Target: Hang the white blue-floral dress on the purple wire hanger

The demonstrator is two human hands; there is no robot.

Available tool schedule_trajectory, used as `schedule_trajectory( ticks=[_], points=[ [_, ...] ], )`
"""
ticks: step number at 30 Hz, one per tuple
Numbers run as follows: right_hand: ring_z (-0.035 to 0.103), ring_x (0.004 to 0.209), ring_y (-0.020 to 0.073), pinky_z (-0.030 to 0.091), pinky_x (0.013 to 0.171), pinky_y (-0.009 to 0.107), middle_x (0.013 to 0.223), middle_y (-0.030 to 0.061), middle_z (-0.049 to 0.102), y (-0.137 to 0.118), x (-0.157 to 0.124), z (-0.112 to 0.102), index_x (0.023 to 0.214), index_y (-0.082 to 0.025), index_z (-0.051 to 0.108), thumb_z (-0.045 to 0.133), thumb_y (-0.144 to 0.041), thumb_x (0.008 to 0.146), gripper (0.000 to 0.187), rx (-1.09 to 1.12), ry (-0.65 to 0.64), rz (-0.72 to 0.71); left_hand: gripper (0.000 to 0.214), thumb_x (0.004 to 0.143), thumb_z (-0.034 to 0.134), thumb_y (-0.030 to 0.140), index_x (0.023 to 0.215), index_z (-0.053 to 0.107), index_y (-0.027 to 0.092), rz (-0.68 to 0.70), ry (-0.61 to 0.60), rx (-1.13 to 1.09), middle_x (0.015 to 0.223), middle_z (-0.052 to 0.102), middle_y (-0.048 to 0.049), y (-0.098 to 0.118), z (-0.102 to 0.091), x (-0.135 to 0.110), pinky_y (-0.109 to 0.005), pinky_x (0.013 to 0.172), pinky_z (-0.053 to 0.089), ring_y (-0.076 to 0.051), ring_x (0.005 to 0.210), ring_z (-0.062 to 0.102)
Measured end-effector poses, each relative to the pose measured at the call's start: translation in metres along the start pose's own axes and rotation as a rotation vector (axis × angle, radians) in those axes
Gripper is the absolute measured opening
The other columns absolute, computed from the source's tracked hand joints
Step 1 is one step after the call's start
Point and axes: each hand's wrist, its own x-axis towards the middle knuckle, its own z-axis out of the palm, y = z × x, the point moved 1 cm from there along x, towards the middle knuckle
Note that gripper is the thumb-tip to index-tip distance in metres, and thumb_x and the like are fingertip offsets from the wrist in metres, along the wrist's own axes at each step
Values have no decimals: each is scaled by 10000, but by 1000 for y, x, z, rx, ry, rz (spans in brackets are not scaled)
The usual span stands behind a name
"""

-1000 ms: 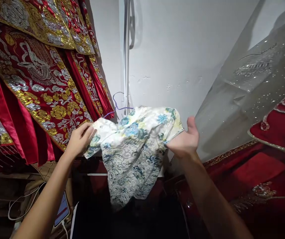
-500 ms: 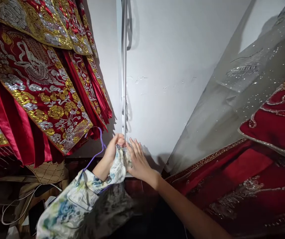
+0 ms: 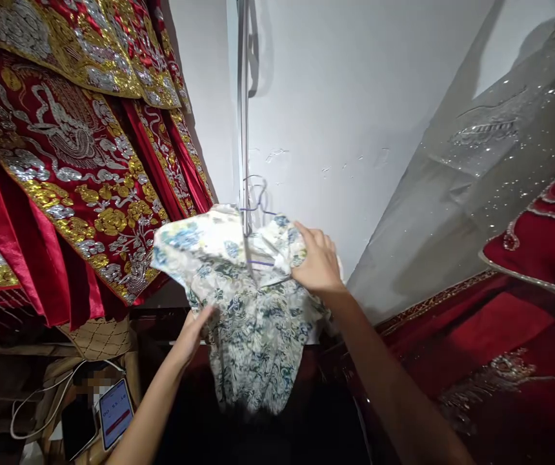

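A cream dress with blue and green flowers [image 3: 248,303] hangs in front of me on a thin purple wire hanger [image 3: 253,194]. My right hand [image 3: 317,261] grips the dress at its right shoulder, fingers curled over the cloth. My left hand [image 3: 195,332] reaches up from below and touches the dress's left side at waist height, its fingers partly hidden in the fabric. The hanger's hook rises against a vertical metal pole [image 3: 242,116] on the white wall.
Red robes with gold and silver embroidery [image 3: 74,155] hang at the left. At the right hang a grey sequinned garment [image 3: 475,174] and more red cloth [image 3: 524,310]. A phone with a lit screen [image 3: 115,413], cables and a woven basket [image 3: 96,336] lie at the lower left.
The dress was bunched low over my left arm half a second ago. Now it is lifted and spread out on the hanger, with my right hand at its shoulder and my left lower down.
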Motion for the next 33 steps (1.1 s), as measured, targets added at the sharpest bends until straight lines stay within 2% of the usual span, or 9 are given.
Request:
schedule_trajectory(
  ticks=[5,7,10,13,16,22,24,28,33],
  points=[
    [376,1359,350,304,1126,519,1429,67,491,-37,-37,9,1403,-301,490,671,-242,715,714,366,-91,-204,452,762,711,364,1181,640,209,-25,269,-3,1159,718,-90,-52,-12,-9,-425,1058,450,-296,1232,594],
    [465,1292,316,354,1094,473,1314,79,591,-40,-72,24,1284,-279,577,611,-322,834,453,577,-17,-67,428,810,664,386,1210,631,238,-116,322,-77,1202,705,-89,-71,-16,-18,-450,1066,445,-294,1265,574],
    [617,955,269,476,864,385,940,87,673,-40,-124,67,917,-225,638,470,-427,942,264,754,-21,376,432,798,677,399,1212,640,278,-173,260,-135,1205,709,-73,-87,-11,-33,-468,1065,451,-300,1255,584],
    [602,719,228,451,697,324,681,35,606,-50,-157,119,723,-213,553,502,-504,907,348,777,-310,585,438,778,693,406,1195,649,279,-202,166,-158,1180,719,-74,-89,1,-42,-474,1058,457,-308,1228,602],
    [587,649,203,415,669,301,605,25,599,-59,-171,150,609,-204,533,525,-412,872,334,724,-513,628,471,789,663,391,1232,605,241,-198,182,-159,1202,694,-96,-85,2,-42,-467,1046,462,-311,1219,602],
    [612,643,187,434,665,281,592,41,642,-50,-191,152,581,-200,532,429,-369,893,370,838,-550,653,692,753,712,386,1351,386,262,220,710,353,1418,452,-122,-87,-27,-54,-457,1117,359,-312,1330,450],
    [577,573,172,415,603,270,549,26,621,-48,-201,151,599,-200,535,433,-359,884,342,888,-548,685,603,722,745,364,1257,489,262,276,595,468,1337,499,-121,-97,-19,-64,-457,1119,341,-324,1287,469],
    [517,468,149,382,541,264,446,-11,528,-55,-211,151,577,-193,546,461,-338,873,341,903,-568,717,297,710,711,271,1004,672,271,169,16,410,1042,657,-95,-118,20,-75,-436,1017,425,-330,1080,596],
    [448,448,115,348,511,252,448,-31,479,-58,-208,139,570,-188,528,520,-498,886,442,1047,-522,686,124,816,604,350,770,653,245,126,-108,487,711,625,-50,-123,36,-69,-356,720,482,-256,726,593]
  ],
)
